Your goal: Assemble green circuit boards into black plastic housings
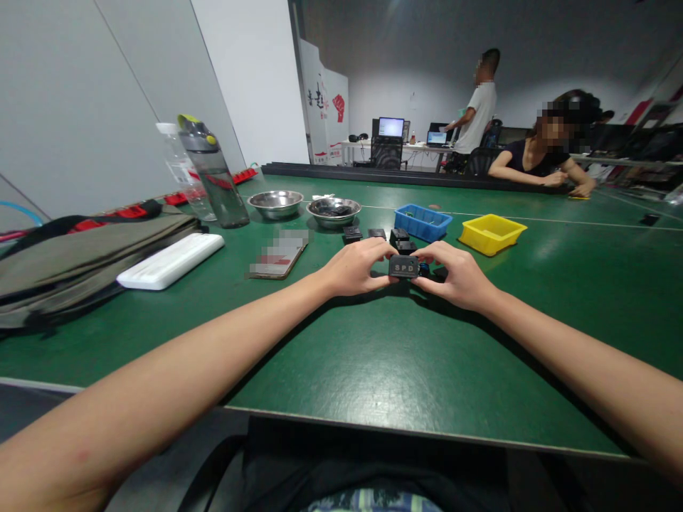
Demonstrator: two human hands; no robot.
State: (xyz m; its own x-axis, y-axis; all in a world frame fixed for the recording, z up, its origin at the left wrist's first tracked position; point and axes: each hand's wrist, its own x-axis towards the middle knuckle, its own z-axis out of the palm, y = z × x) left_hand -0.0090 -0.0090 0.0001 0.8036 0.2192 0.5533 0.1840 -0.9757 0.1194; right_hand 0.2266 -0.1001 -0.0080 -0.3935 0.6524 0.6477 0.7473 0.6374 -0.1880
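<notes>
Between both hands is a small black box marked "SPD" (404,267), its lettered face turned toward me. My left hand (360,267) pinches its left end between thumb and fingers. On the right end, my right hand (453,274) closes in the same way. Just behind the box stand several black blocks (352,235) of similar size on the green table. A small dark piece with some blue (425,269) shows beside the right fingers, partly hidden.
Behind the hands are two steel bowls (276,204), a blue tray (423,222) and a yellow tray (491,235). A phone (280,257), white power bank (171,262), grey bottle (216,178) and bag (96,259) lie left on the green table (341,370). Two people are farther back.
</notes>
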